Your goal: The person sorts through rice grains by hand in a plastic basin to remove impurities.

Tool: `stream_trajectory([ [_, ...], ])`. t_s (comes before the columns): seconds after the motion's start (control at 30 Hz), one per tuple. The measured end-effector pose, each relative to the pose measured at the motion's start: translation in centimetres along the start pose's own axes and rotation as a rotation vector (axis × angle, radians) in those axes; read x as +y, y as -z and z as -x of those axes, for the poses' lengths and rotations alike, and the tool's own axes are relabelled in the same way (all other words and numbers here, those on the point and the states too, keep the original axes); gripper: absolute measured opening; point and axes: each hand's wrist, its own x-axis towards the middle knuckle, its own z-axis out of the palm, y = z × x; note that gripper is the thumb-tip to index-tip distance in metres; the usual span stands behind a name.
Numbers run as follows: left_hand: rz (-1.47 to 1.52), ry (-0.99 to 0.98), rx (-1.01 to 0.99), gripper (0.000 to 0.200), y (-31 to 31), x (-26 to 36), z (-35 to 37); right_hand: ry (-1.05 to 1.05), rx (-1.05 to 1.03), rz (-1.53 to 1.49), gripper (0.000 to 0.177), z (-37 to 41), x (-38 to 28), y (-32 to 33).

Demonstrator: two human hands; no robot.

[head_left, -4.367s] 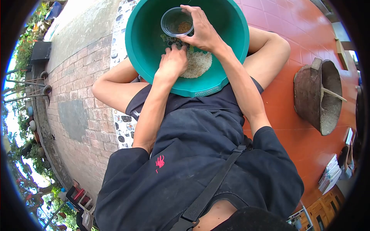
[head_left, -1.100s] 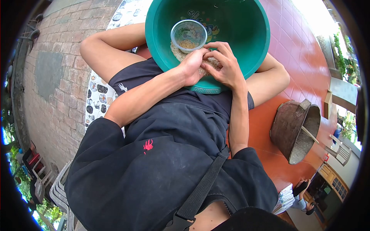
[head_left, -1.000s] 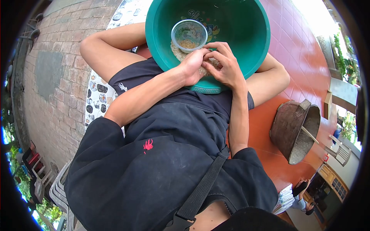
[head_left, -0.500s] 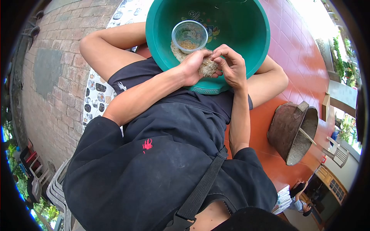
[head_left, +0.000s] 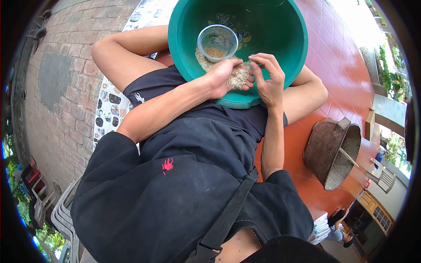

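A green basin (head_left: pixel 296 39) rests on the lap. Inside it, a clear plastic tub (head_left: pixel 218 40) with some brownish grains at its bottom stands beside a pile of pale grain (head_left: pixel 202 60). My left hand (head_left: pixel 222 79) is cupped at the basin's near side and holds a heap of pale grain (head_left: pixel 238 77), its thumb along the top. Just right of that heap is my right hand (head_left: pixel 268 79), thumb and forefinger brought together in a pinch. Whatever lies between those fingertips is too small to make out.
A brown, rusty-looking container (head_left: pixel 326 151) with a stick in it sits on the red tiled floor (head_left: pixel 337 74) to the right. Brick paving (head_left: pixel 79 101) lies to the left. Stacked chairs (head_left: pixel 66 215) stand lower left; another person (head_left: pixel 337 232) is far off at lower right.
My right hand has drawn a little back and to the right from the grain in my left palm, so more of the heap shows. My left hand still holds the grain.
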Motion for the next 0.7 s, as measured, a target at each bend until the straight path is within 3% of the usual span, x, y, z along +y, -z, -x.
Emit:
stream_trajectory([
  [0.1,0.02,-0.035,0.041,0.037,-0.24,-0.11,0.02,0.133,-0.134,0.143,0.021,0.79,0.16,0.26],
  [0.23,0.033,-0.029,0.042,0.033,-0.61,0.01,0.37,0.124,-0.219,0.239,0.026,1.06,-0.19,-0.33],
  [0.7,0.016,-0.038,0.039,0.032,-0.51,0.07,0.39,0.089,-0.209,0.206,0.018,0.83,0.37,-0.73],
])
